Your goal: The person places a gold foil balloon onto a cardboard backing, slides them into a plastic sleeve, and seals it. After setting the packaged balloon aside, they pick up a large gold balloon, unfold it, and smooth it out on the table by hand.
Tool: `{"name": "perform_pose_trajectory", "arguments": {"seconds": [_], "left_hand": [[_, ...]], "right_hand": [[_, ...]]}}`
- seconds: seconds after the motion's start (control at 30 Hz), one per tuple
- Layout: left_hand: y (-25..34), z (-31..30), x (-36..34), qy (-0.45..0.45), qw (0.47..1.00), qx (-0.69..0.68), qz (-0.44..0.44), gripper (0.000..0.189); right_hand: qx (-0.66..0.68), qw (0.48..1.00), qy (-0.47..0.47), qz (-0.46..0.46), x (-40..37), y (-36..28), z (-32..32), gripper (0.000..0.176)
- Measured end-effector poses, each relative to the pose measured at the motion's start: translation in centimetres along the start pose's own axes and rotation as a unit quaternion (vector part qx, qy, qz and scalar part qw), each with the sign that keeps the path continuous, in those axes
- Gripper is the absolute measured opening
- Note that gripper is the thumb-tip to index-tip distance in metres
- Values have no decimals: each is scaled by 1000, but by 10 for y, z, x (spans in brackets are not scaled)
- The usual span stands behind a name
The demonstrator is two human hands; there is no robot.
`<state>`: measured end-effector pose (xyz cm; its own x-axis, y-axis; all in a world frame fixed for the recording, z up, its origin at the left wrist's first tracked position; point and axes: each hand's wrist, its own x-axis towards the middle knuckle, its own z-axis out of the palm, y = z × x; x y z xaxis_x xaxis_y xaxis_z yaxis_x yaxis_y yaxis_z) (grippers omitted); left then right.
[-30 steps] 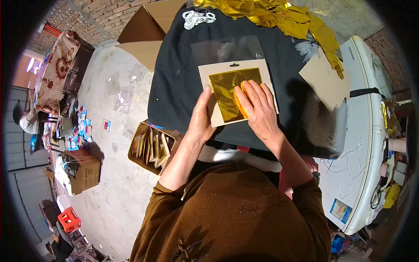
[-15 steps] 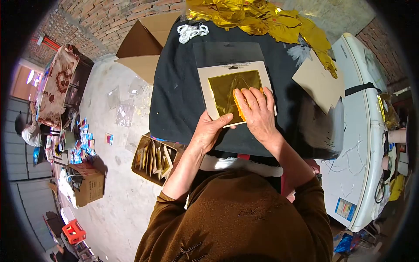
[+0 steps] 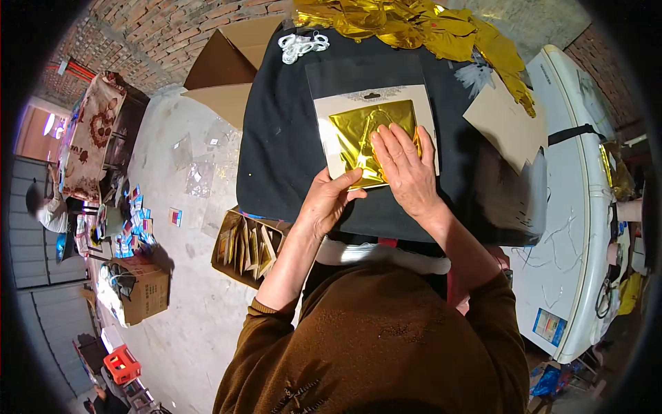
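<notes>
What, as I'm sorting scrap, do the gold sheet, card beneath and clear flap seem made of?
Gold sheet: glossy foil or metallised film, from bright reflections and creases. Card: probably matt paperboard, flat with crisp edges. Clear flap: likely smooth plastic; black cloth shows through.

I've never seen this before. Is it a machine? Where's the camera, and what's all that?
No machine: this is a person working bare-handed, seen by one camera worn on the head, looking forward and down. The left hand pinches a pale card bearing gold foil near its lower edge; the right hand lies over the foil. Clear film shows above the card. Around these, on the black cloth, are looped white cord, a heap of gold pieces and a tan sheet.
</notes>
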<state>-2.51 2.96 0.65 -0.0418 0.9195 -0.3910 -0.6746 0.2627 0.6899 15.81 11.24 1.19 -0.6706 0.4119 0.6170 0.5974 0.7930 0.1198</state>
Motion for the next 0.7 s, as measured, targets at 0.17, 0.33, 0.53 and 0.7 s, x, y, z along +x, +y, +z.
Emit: {"name": "perform_pose_trajectory", "arguments": {"seconds": [0.17,0.33,0.53,0.7], "left_hand": [[9,5,3,-25,1000,-8,10,42],[16,9,2,-13,1000,-14,2,42],[12,17,-3,48,998,-14,46,42],[-3,-4,12,42,991,42,119,38]], "right_hand": [[-24,999,16,14,-1,1,1,50],[-21,1000,5,19,-2,3,-1,52],[-3,1000,-7,18,-5,4,2,52],[-16,1000,-15,12,-8,4,5,52]]}}
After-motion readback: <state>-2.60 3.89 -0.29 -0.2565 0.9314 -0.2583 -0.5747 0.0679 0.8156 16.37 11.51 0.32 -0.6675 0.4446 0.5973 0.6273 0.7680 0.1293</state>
